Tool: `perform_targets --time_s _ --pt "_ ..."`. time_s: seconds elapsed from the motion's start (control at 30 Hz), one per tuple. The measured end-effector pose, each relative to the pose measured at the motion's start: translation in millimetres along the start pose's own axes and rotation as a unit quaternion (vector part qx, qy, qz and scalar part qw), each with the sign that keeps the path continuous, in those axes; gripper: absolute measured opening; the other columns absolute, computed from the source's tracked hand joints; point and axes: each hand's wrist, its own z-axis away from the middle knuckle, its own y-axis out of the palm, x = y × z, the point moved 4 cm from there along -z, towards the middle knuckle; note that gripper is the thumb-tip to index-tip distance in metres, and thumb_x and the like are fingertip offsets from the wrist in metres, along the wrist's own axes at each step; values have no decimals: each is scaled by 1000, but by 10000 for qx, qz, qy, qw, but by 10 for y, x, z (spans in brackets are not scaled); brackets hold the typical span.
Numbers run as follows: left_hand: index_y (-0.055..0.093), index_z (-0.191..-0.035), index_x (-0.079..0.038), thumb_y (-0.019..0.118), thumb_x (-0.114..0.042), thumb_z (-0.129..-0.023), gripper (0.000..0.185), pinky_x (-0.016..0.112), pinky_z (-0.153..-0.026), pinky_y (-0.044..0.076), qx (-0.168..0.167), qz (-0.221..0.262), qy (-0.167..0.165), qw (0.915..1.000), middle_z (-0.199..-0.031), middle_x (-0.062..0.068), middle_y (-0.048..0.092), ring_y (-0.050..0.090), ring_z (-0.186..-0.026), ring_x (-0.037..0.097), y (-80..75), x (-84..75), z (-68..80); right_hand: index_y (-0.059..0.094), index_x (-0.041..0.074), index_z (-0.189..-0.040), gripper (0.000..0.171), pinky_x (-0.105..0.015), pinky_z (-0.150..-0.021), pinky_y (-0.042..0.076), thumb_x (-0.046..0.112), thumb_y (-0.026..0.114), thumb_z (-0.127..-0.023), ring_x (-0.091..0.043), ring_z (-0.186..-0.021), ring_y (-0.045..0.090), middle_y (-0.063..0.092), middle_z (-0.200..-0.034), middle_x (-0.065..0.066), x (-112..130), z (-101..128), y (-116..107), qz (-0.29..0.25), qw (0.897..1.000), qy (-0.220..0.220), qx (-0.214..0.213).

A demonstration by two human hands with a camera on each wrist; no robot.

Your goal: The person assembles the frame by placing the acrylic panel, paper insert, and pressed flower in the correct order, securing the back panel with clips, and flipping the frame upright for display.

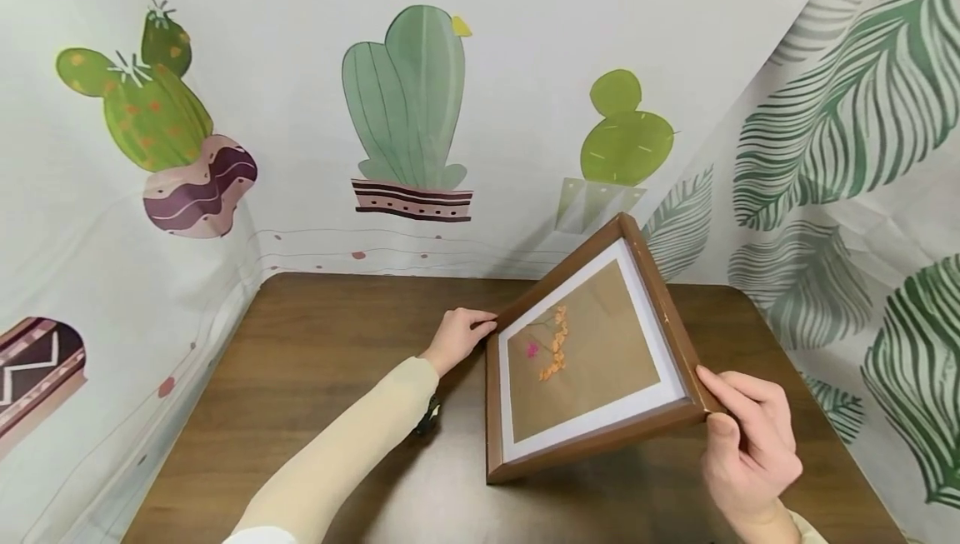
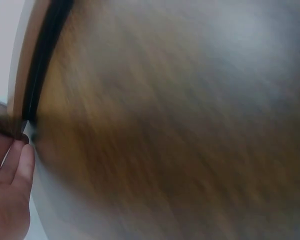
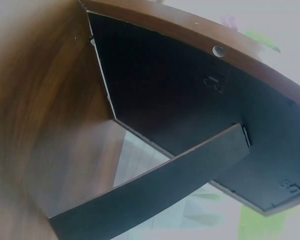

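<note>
Both hands, the left hand [image 1: 459, 336] and right hand [image 1: 750, 444], pinch opposite corners of the brown wooden picture frame [image 1: 592, 352], tilted above the dark wooden table [image 1: 315, 344].

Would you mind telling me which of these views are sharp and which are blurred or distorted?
Head view: sharp and evenly lit, the picture frame clear, a soft shadow beneath it. Left wrist view: heavily blurred, only the left hand readable. Right wrist view: frame's black back fairly crisp, table smeared, edges bowed by the lens.
</note>
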Motion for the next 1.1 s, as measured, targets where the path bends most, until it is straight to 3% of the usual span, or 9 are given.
perform_targets --time_s 0.27,0.43,0.6,0.87,1.1 --pt "80 -118 -7 73 -19 -99 23 41 -102 57 -185 99 -80 9997 -115 7 77 71 -116 26 -130 103 169 60 -30 -83 36 -10 -60 49 -1 81 -88 -12 -67 58 67 -84 -22 -142 -2 -80 -1039 9911 789 -248" --pt "81 -115 -7 74 -19 -99 21 38 -92 62 -178 264 -73 9995 -113 8 78 76 -102 23 -206 153 295 60 -29 -85 33 -10 -58 47 -3 78 -89 -11 -62 56 65 -79 -17 -204 -29 -97 -1019 9903 908 -259" --pt "81 -112 -3 74 -14 -98 19 26 -72 64 -100 646 -111 9978 -110 12 78 77 -80 16 -272 206 426 62 -29 -89 23 -10 -58 43 -8 72 -92 -10 -60 51 58 -69 -9 -264 -83 -118 -717 9912 1114 -82" --pt "82 -107 -4 77 -14 -95 16 21 -67 62 25 816 -246 9964 -106 11 79 75 -73 13 -340 232 659 66 -25 -104 17 -10 -54 39 -10 59 -99 -7 -58 48 55 -74 -2 -434 -134 -233 146 9847 1652 525" --pt "81 -103 -3 78 -15 -94 15 21 -63 61 130 943 -75 9954 -99 10 79 74 -69 15 -348 167 919 56 -24 -116 24 -10 -51 40 -4 55 -101 -2 -53 50 57 -76 4 -643 -109 -323 1140 9679 2105 762"
